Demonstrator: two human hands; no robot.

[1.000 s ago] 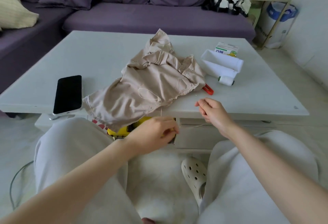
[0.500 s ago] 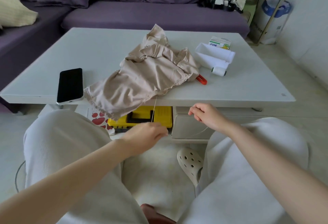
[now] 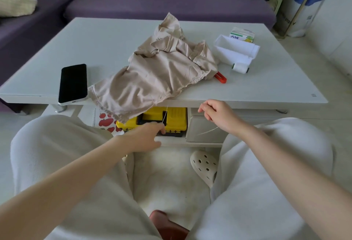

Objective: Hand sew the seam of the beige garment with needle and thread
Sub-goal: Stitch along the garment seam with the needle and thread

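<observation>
**Thread held taut below the table edge**

Crumpled on the white coffee table point(image 3: 114, 49), one hemmed corner draped over the near edge: the beige garment point(image 3: 158, 74). Running straight down from that overhanging cloth to the left hand point(image 3: 144, 137): a pale thread point(image 3: 165, 115), pinched between thumb and forefinger tips, other fingers loosely curled, in front of a yellow box point(image 3: 177, 118) on the shelf under the tabletop.

Raised to the right, level with the table edge and clear of the cloth: the right hand point(image 3: 219, 116), fingers curled, thumb and forefinger tips closed on something too fine to make out. From under its palm, a loose arc of the same thread. Needle: not discernible.

Left of the garment, hanging slightly over the edge: a black phone point(image 3: 73, 83), screen up. Poking out from under the garment's right side: a red tool point(image 3: 221, 77). Farther right, a white thread spool point(image 3: 240, 67) on its side, just in front of an open white box point(image 3: 236, 51), with a small carton point(image 3: 242, 36) behind. Next to the yellow box, a spiral notebook point(image 3: 104, 121) printed with red apples.
</observation>
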